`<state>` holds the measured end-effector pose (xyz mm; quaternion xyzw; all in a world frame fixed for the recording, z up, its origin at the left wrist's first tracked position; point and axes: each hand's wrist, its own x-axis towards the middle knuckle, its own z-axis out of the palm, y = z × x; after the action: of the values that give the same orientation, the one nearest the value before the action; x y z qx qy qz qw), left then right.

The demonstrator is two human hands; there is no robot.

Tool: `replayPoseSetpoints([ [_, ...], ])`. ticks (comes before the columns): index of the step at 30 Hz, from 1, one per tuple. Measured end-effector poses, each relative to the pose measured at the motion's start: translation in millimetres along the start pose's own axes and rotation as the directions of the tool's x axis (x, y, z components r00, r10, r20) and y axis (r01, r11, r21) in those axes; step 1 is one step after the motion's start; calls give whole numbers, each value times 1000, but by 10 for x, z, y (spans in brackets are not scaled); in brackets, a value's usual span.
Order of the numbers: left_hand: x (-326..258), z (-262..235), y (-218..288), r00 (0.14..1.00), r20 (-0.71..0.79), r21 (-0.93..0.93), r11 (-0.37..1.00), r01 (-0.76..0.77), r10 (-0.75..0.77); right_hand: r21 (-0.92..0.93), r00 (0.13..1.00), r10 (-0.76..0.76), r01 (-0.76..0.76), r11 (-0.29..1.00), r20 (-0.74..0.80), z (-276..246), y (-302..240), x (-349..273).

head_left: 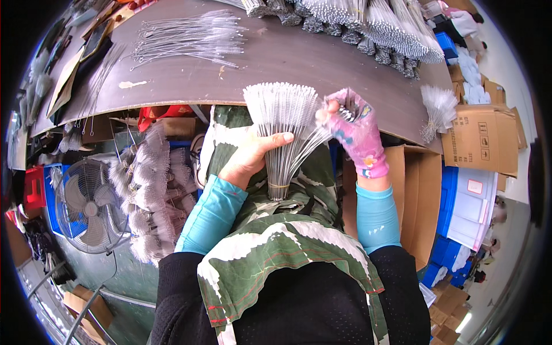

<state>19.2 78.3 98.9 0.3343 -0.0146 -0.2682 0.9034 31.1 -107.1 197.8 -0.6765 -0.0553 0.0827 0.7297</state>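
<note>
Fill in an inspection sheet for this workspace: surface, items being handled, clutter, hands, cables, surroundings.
Surface: brown tabletop, with a pale smear near its front edge, left side.
Items handled: bundle of white-bristled wire brushes, banded near its lower end; some wires splay rightward.
Clutter: loose brushes lying at the table's left; stacked brush bundles along its far side.
Left hand: grips the bundle, thumb across its front.
Right hand: in a pink glove, curled around thin metallic pieces; exact grip unclear.
Cables: thin dark cord below the fan.
Surroundings: fan at left; open cardboard box beside the right forearm.
</note>
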Motion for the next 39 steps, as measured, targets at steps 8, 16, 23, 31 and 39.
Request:
replayPoseSetpoints([
  [8,-8,-50,-19,999,-35,-29,999,-14,13,-118,999,42,-39,992,22,-8,28,104],
  [16,11,-35,-21,1000,-31,-15,1000,-1,0,-177,996,-62,49,983,-69,0,168,227],
  [23,33,-23,-32,999,-29,-17,999,-34,33,-218,995,-95,98,971,22,14,75,215],
  [31,31,69,-46,998,-62,25,999,-24,25,-348,996,-11,-19,937,-85,-58,134,232],
  [39,-44,-95,13,996,-76,0,999,-51,50,-212,988,-2,35,977,156,-389,104,34],
])
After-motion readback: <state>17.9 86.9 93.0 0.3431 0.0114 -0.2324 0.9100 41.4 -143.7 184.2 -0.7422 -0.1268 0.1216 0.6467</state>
